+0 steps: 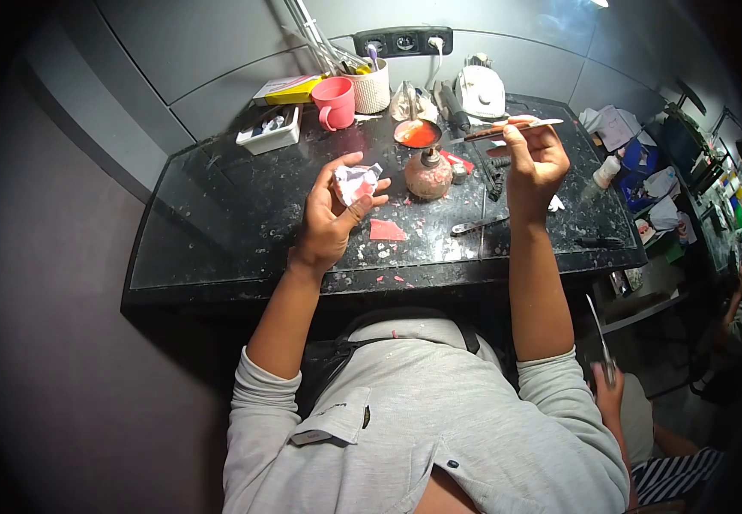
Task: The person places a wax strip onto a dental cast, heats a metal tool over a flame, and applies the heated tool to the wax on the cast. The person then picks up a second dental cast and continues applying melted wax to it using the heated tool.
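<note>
In the head view, the left hand (328, 218) is gripping a white piece (356, 182) with pink on it (it is probably a dental cast, though it is showing too small to be sure), above the near middle of the black desk (217, 248). The right hand (537, 167) is pinching a slim tool (489, 133) between thumb and fingers, its dark end pointing left, toward the dish (439, 134) of red stuff.

The round burner (428, 180) is standing between the hands, just on the near side of the dish. A pink sheet (386, 230) is lying nearer and left of it, and a knife (479, 226) is lying to its right. At the far left, a tray (270, 141), a pink mug (333, 103), a yellow-and-white box (290, 89) and a pot (371, 94) of tools are sitting close together; a white device (481, 92) is standing farther right.

Beyond the desk's near right corner, another person's hand (608, 385) is holding a long thin implement (595, 321).
</note>
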Action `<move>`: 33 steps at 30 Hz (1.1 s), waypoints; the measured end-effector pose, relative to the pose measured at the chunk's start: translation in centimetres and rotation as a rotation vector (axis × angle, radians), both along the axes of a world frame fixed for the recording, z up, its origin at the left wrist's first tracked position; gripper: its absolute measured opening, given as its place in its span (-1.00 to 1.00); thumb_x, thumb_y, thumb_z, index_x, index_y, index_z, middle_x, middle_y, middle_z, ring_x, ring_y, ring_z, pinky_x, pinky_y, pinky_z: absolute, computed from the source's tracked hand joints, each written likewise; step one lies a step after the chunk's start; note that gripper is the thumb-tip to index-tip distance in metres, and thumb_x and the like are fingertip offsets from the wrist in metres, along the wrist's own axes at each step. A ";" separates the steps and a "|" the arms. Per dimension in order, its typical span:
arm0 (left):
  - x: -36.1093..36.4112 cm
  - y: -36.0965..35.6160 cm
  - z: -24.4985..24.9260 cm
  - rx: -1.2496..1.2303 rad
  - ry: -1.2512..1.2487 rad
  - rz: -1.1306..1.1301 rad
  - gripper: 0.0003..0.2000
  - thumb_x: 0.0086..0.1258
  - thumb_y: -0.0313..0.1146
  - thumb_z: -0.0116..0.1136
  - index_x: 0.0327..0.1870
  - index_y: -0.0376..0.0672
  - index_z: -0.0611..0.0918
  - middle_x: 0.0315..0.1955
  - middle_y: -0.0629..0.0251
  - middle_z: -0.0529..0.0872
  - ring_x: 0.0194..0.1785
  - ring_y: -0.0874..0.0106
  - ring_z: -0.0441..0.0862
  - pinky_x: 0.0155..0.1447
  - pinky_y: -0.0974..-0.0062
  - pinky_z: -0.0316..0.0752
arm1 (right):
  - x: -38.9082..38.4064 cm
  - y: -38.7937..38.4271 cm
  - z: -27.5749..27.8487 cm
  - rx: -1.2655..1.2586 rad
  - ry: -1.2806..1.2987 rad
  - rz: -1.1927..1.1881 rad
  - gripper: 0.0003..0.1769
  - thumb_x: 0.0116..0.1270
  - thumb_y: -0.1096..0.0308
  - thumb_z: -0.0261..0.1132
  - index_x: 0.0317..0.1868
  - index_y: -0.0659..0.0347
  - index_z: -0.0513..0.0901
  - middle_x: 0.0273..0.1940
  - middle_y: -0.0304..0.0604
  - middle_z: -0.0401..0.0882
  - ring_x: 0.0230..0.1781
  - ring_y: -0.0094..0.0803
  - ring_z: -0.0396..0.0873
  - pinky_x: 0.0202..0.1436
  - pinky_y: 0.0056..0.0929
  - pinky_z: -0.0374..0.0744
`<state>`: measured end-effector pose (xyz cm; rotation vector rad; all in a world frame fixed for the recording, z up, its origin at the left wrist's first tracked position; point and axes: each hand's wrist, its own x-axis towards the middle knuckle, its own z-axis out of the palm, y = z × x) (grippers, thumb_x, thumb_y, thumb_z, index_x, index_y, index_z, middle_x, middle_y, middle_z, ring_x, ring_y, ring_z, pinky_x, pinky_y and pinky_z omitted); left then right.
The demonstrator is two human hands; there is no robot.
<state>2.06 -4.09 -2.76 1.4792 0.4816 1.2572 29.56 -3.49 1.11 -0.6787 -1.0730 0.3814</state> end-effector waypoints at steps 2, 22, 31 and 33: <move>0.1 0.0 -0.1 -0.038 -0.001 0.005 -0.45 0.56 -0.47 0.20 0.47 -0.34 0.26 0.21 -0.05 0.57 0.33 0.03 0.61 0.39 0.09 0.58 | 0.0 0.0 -0.1 -0.037 -0.033 -0.035 -0.92 0.40 0.59 0.32 -0.14 0.40 0.66 -0.26 -0.03 0.77 -0.27 -0.42 0.78 -0.30 -0.49 0.77; -0.7 0.2 0.2 -0.249 -0.217 -0.197 -0.53 0.70 -0.10 -0.10 0.33 -0.38 0.35 0.30 -0.31 0.49 0.43 -0.12 0.48 0.46 -0.02 0.51 | -0.5 0.0 -0.1 -0.078 -0.041 -0.010 -0.92 0.43 0.54 0.30 -0.12 0.37 0.66 -0.22 -0.06 0.77 -0.24 -0.39 0.77 -0.29 -0.47 0.76; -0.2 0.2 -0.3 -0.042 -0.086 -0.133 -0.46 0.52 -0.11 0.23 0.26 -0.31 0.32 0.22 -0.16 0.55 0.36 -0.03 0.57 0.36 -0.01 0.63 | -1.0 -0.2 -0.3 0.014 -0.039 0.138 -0.89 0.41 0.58 0.33 -0.09 0.40 0.67 -0.19 -0.02 0.79 -0.22 -0.44 0.77 -0.23 -0.52 0.75; -0.2 0.3 -0.5 -0.018 -0.077 -0.122 -0.45 0.51 -0.10 0.25 0.26 -0.31 0.32 0.21 -0.14 0.56 0.36 -0.03 0.58 0.37 0.01 0.62 | -1.6 -1.0 0.1 -0.002 -0.061 0.308 -0.86 0.41 0.59 0.33 -0.05 0.43 0.67 -0.18 -0.02 0.79 -0.20 -0.45 0.76 -0.20 -0.51 0.75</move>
